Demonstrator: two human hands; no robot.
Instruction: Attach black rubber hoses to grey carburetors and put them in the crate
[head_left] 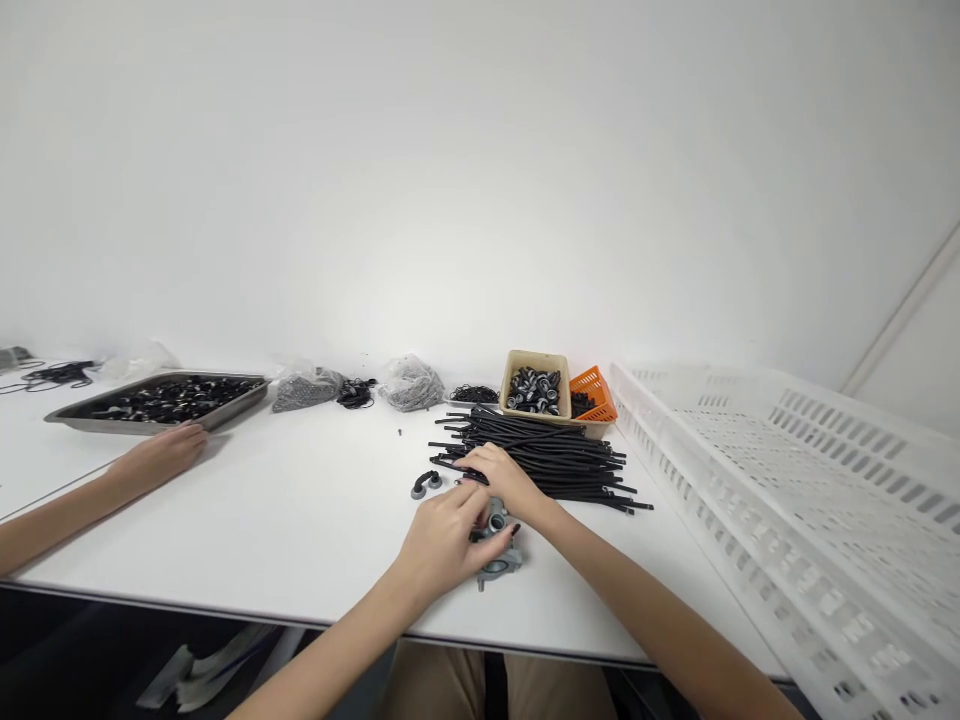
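And here we are at the white desk — the left hand has its grip curled over the grey metal fitting, which sits near the front edge. The right hand reaches in just beyond, fingers bent beside the black rods — whether its grip is closed on anything, I cannot tell. Over on the left, another person's hand lies by the metal tray.

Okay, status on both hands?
Left hand at grey metal fitting. Right hand beside it, near black tubes. Fingers partly hide the fitting.
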